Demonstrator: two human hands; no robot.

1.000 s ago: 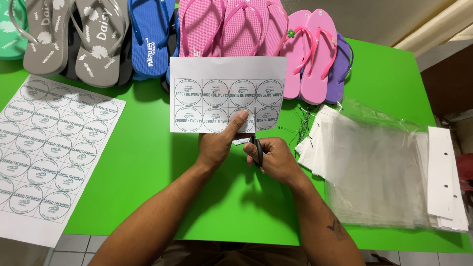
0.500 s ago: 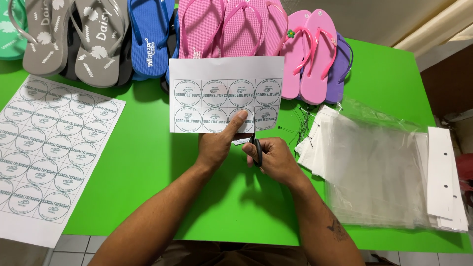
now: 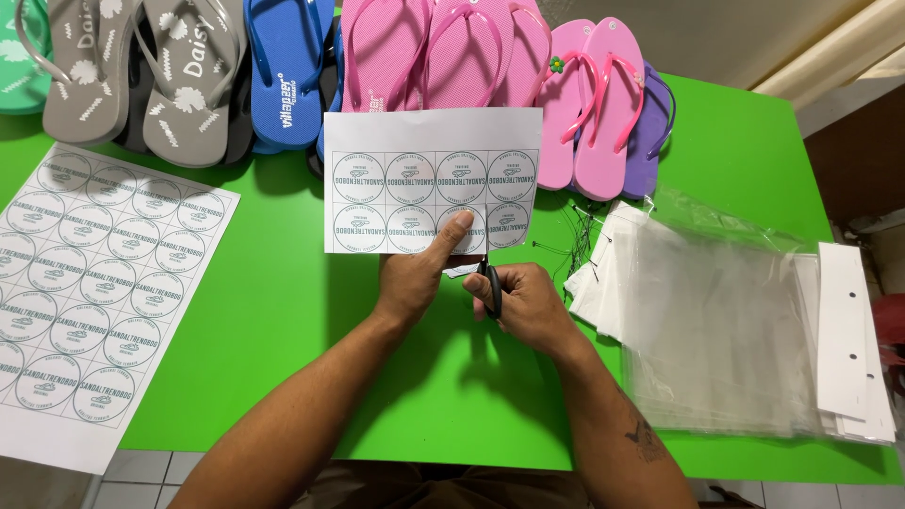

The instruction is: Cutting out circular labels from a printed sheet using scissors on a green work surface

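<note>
My left hand [image 3: 415, 278] pinches the lower edge of a small sheet of round labels [image 3: 429, 179], thumb pressed on its front, holding it above the green table [image 3: 283, 292]. My right hand [image 3: 523, 306] grips black scissors [image 3: 489, 278], blades up into the sheet's bottom edge. Clear plastic bags [image 3: 716, 320] lie right; a full label sheet [image 3: 94, 283] lies left.

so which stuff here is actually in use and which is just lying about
In use: left hand holding the small label sheet; right hand working black scissors.
Lying about: big label sheet, flip-flops, clear bags.
</note>
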